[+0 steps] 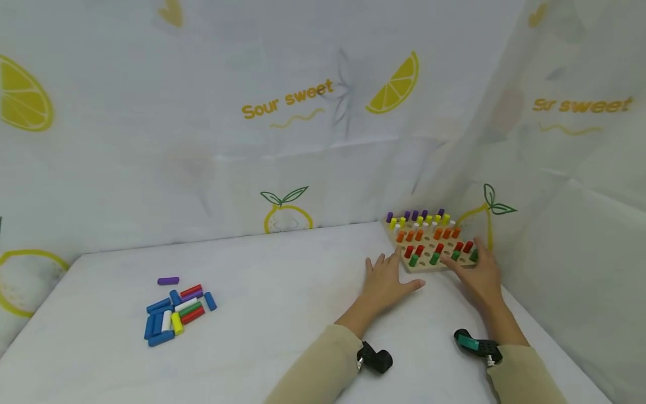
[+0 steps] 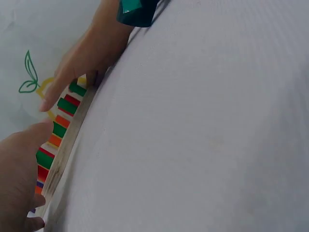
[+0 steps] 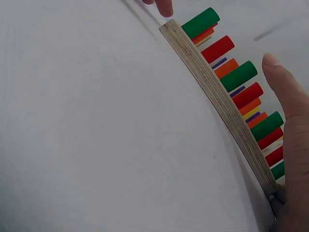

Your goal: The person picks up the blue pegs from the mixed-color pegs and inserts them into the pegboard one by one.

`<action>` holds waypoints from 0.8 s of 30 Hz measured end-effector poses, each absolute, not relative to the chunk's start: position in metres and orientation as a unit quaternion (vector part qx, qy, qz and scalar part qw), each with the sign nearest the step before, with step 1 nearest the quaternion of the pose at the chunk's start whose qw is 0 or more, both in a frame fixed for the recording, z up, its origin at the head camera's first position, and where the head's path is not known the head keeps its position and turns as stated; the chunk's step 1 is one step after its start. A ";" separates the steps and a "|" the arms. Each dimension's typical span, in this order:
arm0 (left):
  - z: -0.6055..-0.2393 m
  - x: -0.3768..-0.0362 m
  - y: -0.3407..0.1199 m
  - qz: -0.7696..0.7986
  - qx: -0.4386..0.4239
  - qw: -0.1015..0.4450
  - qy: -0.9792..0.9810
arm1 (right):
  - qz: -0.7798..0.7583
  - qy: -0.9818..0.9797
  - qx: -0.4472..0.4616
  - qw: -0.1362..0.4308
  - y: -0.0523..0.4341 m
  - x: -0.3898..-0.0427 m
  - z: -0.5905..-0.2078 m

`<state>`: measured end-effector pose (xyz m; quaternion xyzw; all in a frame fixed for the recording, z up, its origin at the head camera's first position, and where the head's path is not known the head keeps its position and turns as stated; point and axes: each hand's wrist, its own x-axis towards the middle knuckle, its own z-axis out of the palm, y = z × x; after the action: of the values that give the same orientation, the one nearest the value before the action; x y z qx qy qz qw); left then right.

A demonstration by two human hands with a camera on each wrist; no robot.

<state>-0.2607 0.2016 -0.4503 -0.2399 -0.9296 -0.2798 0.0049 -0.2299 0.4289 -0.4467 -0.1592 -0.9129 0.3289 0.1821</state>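
Observation:
A wooden pegboard (image 1: 416,268) stands at the back right of the table, holding rows of purple, yellow, white, orange, red and green pegs (image 3: 240,76). Several holes among the pegs are bare. Beside the board's front left corner is my left hand (image 1: 386,283), fingers spread and thumb pointing right, with nothing held. My right hand (image 1: 479,278) reaches along the right end, its thumb over the front green row and its fingers at the board's side. In the right wrist view those fingers are partly hidden by the hand, and whether they touch the board I cannot tell.
Loose pegs in blue, red, white, green, yellow and purple lie in a cluster (image 1: 174,314) at the table's left; one purple peg (image 1: 168,280) lies apart behind them. White sheets (image 1: 323,185) with lemon prints rise behind and to the right. A black wrist camera (image 1: 375,359) sits on the left wrist.

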 end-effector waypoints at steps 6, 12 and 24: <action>-0.451 -0.261 0.205 -0.273 -0.230 0.012 -0.934 | 0.319 -0.915 -0.165 0.182 0.426 -0.229 -0.451; -0.451 -0.267 0.204 -0.273 -0.221 0.028 -0.936 | 0.337 -0.905 -0.186 0.182 0.424 -0.226 -0.449; -0.464 -0.291 0.199 -0.256 -0.201 0.058 -0.944 | 0.342 -0.911 -0.225 0.056 0.429 -0.225 -0.441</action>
<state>-0.2909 0.1993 -0.4635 -0.2007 -0.9439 -0.2559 0.0575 -0.2250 0.4287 -0.4410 -0.2252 -0.9107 0.3419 0.0561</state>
